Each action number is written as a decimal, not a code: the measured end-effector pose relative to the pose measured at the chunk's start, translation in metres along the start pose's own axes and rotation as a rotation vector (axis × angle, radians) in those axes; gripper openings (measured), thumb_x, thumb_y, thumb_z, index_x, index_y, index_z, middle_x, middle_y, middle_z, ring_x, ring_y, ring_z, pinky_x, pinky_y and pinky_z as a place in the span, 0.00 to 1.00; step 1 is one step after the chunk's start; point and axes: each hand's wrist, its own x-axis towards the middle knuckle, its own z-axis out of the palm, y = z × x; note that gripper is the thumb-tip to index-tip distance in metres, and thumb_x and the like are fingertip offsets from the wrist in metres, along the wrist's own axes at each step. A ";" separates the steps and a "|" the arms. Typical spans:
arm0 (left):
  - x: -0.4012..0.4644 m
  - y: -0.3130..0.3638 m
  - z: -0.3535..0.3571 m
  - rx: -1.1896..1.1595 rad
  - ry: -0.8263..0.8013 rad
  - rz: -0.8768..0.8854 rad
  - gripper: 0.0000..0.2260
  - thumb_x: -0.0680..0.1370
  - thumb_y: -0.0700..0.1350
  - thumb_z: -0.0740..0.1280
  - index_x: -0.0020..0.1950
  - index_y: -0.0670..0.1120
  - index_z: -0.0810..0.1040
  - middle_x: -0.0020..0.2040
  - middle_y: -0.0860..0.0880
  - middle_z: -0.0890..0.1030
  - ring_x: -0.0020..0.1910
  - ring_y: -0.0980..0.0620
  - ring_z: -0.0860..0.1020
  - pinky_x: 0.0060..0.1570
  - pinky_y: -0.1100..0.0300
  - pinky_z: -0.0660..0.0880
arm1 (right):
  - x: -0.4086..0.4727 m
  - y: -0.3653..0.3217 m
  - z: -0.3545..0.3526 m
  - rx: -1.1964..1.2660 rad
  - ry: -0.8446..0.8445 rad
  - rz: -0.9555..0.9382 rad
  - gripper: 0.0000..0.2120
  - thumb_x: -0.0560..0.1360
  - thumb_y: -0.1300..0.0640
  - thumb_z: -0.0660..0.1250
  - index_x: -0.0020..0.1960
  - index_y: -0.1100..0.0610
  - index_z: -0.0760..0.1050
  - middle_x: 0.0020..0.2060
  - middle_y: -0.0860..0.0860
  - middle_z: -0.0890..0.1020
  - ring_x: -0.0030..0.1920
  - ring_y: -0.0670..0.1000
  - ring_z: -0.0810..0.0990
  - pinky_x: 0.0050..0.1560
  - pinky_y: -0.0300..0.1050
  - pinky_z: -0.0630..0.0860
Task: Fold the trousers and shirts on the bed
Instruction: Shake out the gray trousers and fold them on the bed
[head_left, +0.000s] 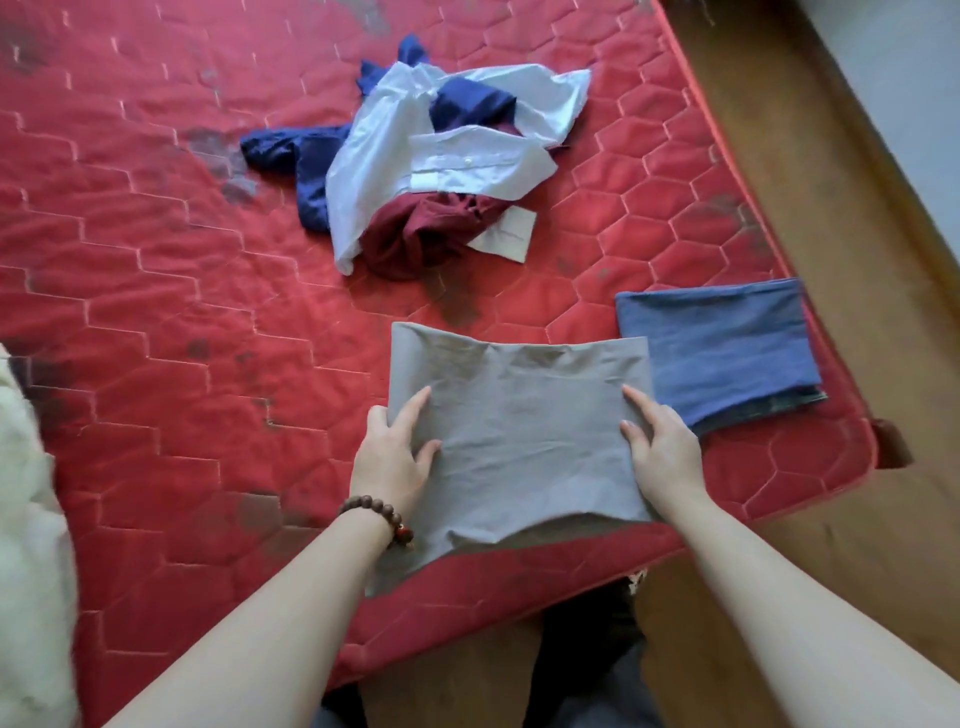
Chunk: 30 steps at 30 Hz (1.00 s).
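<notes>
At nine o'clock her left hand, a bead bracelet on the wrist, pinches the edge of the folded grey garment at the red mattress's near edge. At twelve lies the unfolded pile. At three, the right hand holds the opposite edge, beside folded blue trousers.

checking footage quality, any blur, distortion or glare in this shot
Head view: wide-angle bending curves the mattress edge; the white fluffy thing at left is smeared; the grey garment and both hands are fairly sharp; soft even light, no glare.
</notes>
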 end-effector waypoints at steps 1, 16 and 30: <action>0.002 0.018 0.023 -0.003 0.011 -0.006 0.28 0.75 0.45 0.70 0.74 0.58 0.66 0.49 0.47 0.66 0.39 0.47 0.72 0.47 0.55 0.74 | 0.013 0.023 -0.012 0.005 -0.005 0.000 0.21 0.77 0.62 0.66 0.69 0.54 0.73 0.52 0.60 0.78 0.53 0.60 0.77 0.57 0.45 0.68; 0.074 0.258 0.291 -0.090 0.107 0.029 0.28 0.75 0.45 0.70 0.73 0.58 0.66 0.48 0.49 0.66 0.37 0.58 0.66 0.43 0.69 0.62 | 0.232 0.291 -0.177 -0.015 0.042 -0.146 0.22 0.76 0.63 0.67 0.69 0.54 0.73 0.53 0.58 0.79 0.54 0.57 0.77 0.56 0.39 0.67; 0.100 0.238 0.338 -0.070 -0.034 -0.101 0.31 0.78 0.43 0.66 0.76 0.62 0.57 0.50 0.47 0.69 0.45 0.55 0.69 0.47 0.70 0.60 | 0.274 0.350 -0.117 -0.191 0.010 -0.069 0.27 0.80 0.49 0.59 0.76 0.40 0.56 0.44 0.51 0.64 0.33 0.53 0.65 0.39 0.46 0.65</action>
